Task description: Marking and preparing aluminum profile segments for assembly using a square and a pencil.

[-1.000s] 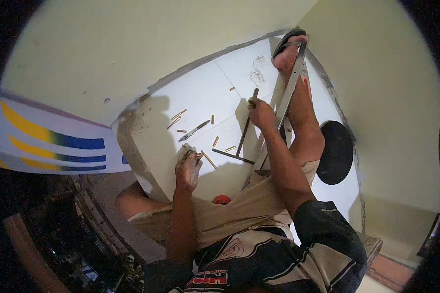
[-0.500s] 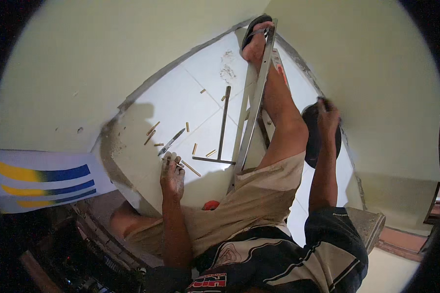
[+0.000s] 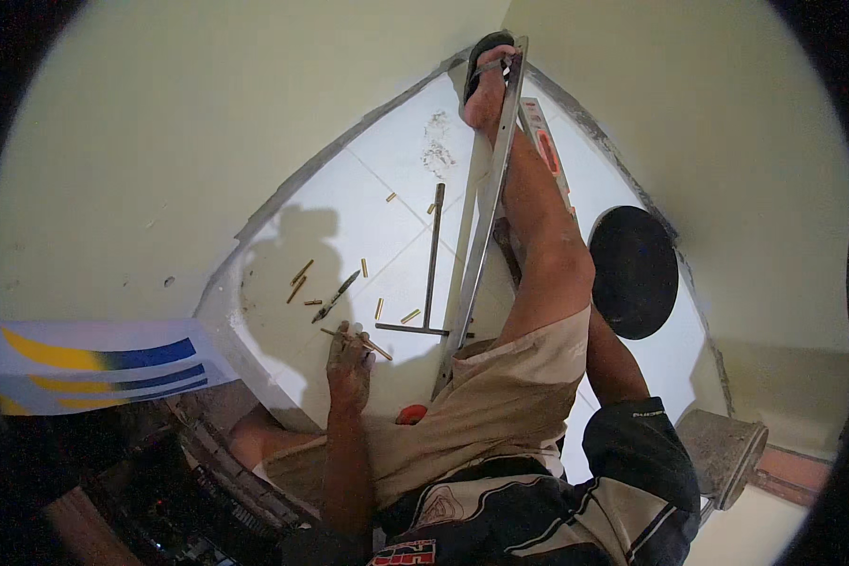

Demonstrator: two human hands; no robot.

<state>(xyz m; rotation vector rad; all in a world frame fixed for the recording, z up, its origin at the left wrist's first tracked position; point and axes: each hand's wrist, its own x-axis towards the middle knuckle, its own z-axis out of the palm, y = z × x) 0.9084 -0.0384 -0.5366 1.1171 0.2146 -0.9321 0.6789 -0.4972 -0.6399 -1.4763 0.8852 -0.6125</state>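
Note:
My left hand [image 3: 349, 366] hovers over the white tiled floor, its fingers closed around a thin rod [image 3: 328, 331] whose end sticks out on the left. Beside the fingertips a longer brass-coloured stick [image 3: 381, 350] lies on the tiles. Just beyond are a marker pen [image 3: 336, 297] and several short brass-coloured tubes [image 3: 301, 273]. A T-shaped metal bar [image 3: 432, 259] rests to the right of them. My right arm [image 3: 617, 366] passes behind my bent leg, which hides the hand.
A long metal straightedge [image 3: 491, 212] runs alongside my leg, with a spirit level [image 3: 544, 146] behind it. A black round object [image 3: 635, 272] sits by the right wall. At lower right stands a dirty bucket [image 3: 722, 453]; a red object [image 3: 410, 414] lies near my shorts.
My right hand, earlier raised beside the black round object, has drawn back behind my leg. My left hand stays by the brass-coloured pieces. The whole view has shifted slightly.

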